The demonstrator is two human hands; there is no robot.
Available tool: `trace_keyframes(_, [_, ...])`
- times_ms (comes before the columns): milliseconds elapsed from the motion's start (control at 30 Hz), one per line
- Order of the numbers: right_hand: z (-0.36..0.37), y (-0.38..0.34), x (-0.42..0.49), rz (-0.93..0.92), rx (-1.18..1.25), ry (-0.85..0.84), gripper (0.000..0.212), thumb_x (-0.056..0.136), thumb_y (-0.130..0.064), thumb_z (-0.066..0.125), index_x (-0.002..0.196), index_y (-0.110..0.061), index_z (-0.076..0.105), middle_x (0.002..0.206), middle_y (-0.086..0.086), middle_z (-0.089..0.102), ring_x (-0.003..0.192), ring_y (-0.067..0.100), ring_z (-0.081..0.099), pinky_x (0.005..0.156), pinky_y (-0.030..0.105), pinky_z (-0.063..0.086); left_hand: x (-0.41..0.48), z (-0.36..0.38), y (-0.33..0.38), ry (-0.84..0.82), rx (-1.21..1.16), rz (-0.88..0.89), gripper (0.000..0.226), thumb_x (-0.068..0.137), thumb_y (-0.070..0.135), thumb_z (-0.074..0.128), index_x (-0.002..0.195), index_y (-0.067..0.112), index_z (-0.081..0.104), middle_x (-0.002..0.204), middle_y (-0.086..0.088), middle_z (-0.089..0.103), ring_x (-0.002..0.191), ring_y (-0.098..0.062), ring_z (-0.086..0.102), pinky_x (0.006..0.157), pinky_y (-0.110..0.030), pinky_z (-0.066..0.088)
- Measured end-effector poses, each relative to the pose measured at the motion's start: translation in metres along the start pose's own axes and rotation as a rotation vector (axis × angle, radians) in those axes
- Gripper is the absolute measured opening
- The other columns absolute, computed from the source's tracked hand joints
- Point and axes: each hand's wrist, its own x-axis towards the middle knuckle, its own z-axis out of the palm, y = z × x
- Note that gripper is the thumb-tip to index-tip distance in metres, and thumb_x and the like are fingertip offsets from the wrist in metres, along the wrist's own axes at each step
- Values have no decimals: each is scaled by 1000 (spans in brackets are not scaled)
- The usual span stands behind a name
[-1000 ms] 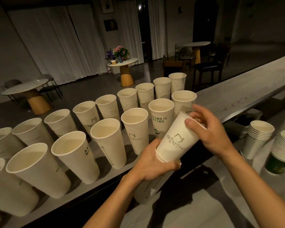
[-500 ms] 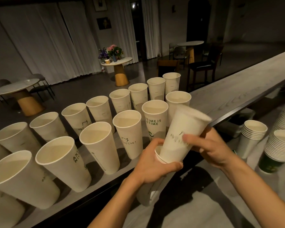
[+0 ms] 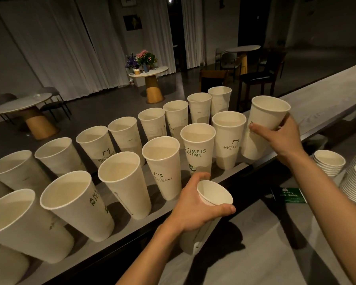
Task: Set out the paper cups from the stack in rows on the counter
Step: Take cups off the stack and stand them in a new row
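- Firstly, counter [image 3: 327,93]: long, pale, wood-grained; running from lower left to upper right.
- Far row [image 3: 123,136]: white cups, upright, mouths up, side by side along the counter's back edge.
- Near row [image 3: 162,169]: white cups, upright, along the front edge, just beside the far row; some printed with green lettering, some with a small dark line logo.
- Tables [image 3: 21,103]: round, pale tops on tan pedestals, well behind the counter in a dim room with white curtains.
- Side stacks [image 3: 329,161]: nested cups, mouths up, at far right, below counter level.
- Stack [image 3: 214,194]: nested cups, tilted, mouth toward the camera; held in front of the counter, below its front edge, near the middle of the near row.
- Cup [image 3: 265,118]: single, apart from the stack, slightly tilted; at the right end of the near row, just beside the last standing cup; base at counter level, contact with the surface not determinable.
- Left hand [image 3: 193,206]: wrapped round the stack just under its rim, thumb across the near side.
- Right hand [image 3: 280,136]: gripping the cup at mid-wall from the right, thumb on the near side.
- Hands well apart, each on its own item.
- Card [image 3: 292,195]: green, lying flat, right of the stack.
- Flowers [image 3: 142,58]: pink and purple, on one of the tables.
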Motion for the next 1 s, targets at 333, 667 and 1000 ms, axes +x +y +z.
trace_keyframes(333, [14, 34, 38, 74, -184, -49, 94, 69, -37, 92, 147, -20, 43, 146, 5, 53, 131, 28, 52, 105, 55, 49, 4, 1, -7, -31, 1, -22, 96, 59, 56, 95, 138, 46, 41, 135, 26, 44, 127, -7, 47, 110, -38, 50])
trace_keyframes(667, [7, 27, 36, 180, -182, -217, 96, 79, -30, 85, 156, -14, 30, 157, 11, 43, 140, 32, 45, 111, 52, 44, 4, 4, -5, -17, -1, -18, 103, 52, 64, 91, 139, 46, 40, 137, 24, 45, 128, -8, 48, 109, -40, 51])
trace_keyframes(1000, [-32, -7, -85, 68, 57, -561, 66, 77, -29, 85, 135, -21, 56, 125, 2, 67, 112, 4, 67, 93, 23, 56, 13, 20, 23, 78, -142, 76, 106, 55, 61, 89, 145, 34, 38, 133, 13, 55, 123, -4, 57, 104, -28, 53])
